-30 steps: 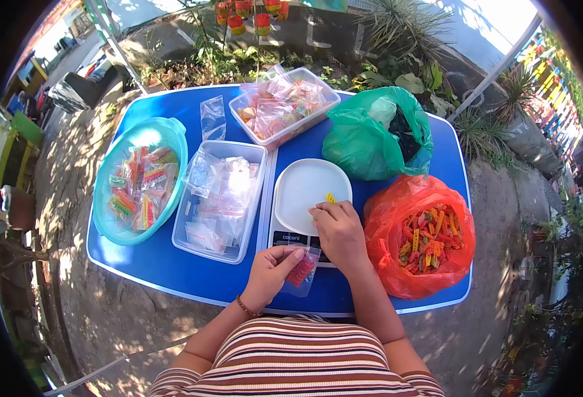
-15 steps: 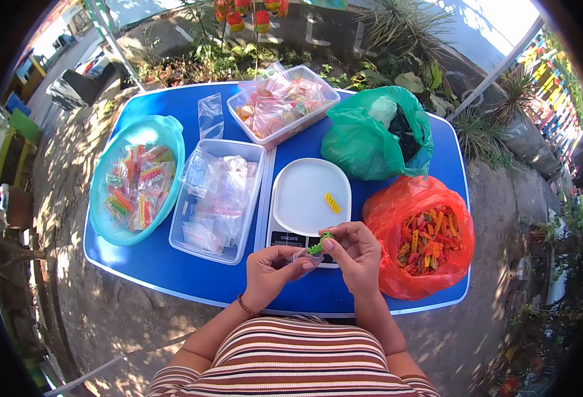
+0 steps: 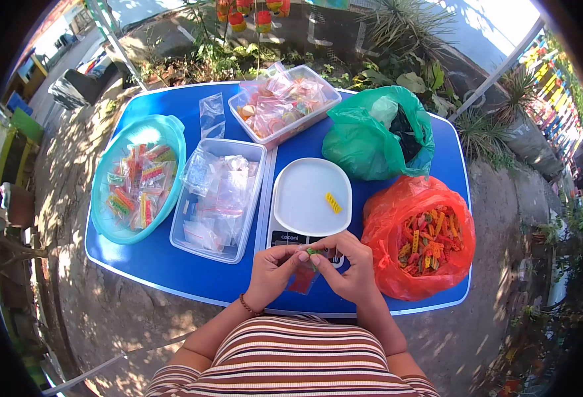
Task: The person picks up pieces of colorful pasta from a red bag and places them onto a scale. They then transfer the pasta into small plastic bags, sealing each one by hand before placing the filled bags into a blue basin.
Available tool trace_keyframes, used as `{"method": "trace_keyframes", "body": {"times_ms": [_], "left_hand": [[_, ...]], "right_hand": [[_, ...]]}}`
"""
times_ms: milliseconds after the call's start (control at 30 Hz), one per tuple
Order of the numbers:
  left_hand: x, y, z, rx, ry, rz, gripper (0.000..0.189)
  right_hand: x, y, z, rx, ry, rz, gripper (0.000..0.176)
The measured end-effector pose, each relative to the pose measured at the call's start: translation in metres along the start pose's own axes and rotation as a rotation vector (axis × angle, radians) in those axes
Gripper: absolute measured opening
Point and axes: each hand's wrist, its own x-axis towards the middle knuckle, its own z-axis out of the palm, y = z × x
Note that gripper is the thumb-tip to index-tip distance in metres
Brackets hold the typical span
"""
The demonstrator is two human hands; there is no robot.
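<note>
The small clear bag [image 3: 302, 279], already holding some red pieces, hangs just in front of the near edge of the kitchen scale [image 3: 304, 188], above the blue table [image 3: 172, 271]. A green piece [image 3: 312, 251] sits right at its mouth. Getting it in cleanly seems to call for the mouth being pulled wide and held level, with the piece pointed end-first so it does not catch on the film, and for the bag hanging low enough that the red pieces stay at the bottom. The left hand [image 3: 271, 270] pinches the bag's upper edge between thumb and curled fingers, its wrist with a bracelet angled in from below. The right hand [image 3: 352, 270] is closed at the fingertips on the green piece, palm turned inward, and meets the left hand over the bag. A yellow piece [image 3: 332, 202] lies alone on the scale's white platform. The red sack [image 3: 387, 218] of mixed coloured pieces is just right of the hands and the green sack [image 3: 364, 149] is beyond it. The tub of empty bags [image 3: 205, 255] and the teal basin [image 3: 106, 192] of filled packets stand to the left.
</note>
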Motion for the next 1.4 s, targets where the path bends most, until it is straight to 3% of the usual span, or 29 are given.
{"method": "trace_keyframes", "body": {"times_ms": [200, 300, 400, 500, 600, 800, 933, 1133, 1300, 1400], "left_hand": [[0.0, 0.003, -0.001, -0.065, -0.011, -0.033, 0.034], [0.001, 0.0, -0.003, -0.073, 0.012, -0.029, 0.034], [0.002, 0.002, -0.006, -0.077, 0.018, -0.046, 0.034], [0.001, 0.003, -0.007, -0.084, -0.005, -0.059, 0.033], [0.001, 0.007, -0.007, -0.06, -0.007, -0.068, 0.034], [0.0, 0.004, -0.008, -0.128, -0.019, -0.117, 0.036], [-0.001, 0.001, -0.006, -0.125, -0.006, -0.136, 0.038], [-0.003, 0.015, 0.0, -0.079, -0.206, -0.1, 0.039], [-0.002, 0.01, -0.007, -0.001, -0.257, -0.116, 0.042], [0.001, 0.012, -0.007, -0.001, -0.258, -0.136, 0.039]], "right_hand": [[-0.007, 0.009, 0.003, 0.559, -0.024, 0.379, 0.013], [-0.002, 0.003, -0.003, 0.429, -0.036, 0.381, 0.012], [0.003, 0.002, -0.007, 0.082, -0.066, 0.158, 0.012], [0.0, 0.008, -0.003, 0.121, -0.074, 0.094, 0.011], [-0.004, 0.012, 0.001, 0.177, -0.044, 0.174, 0.012], [0.004, 0.002, -0.001, -0.086, -0.141, 0.015, 0.016], [0.003, 0.002, -0.005, -0.085, -0.183, 0.069, 0.014], [0.002, 0.024, -0.013, 0.038, -0.21, 0.117, 0.016], [0.009, 0.014, -0.027, 0.026, -0.311, 0.101, 0.019], [0.005, 0.014, -0.019, 0.002, -0.171, 0.053, 0.019]]}}
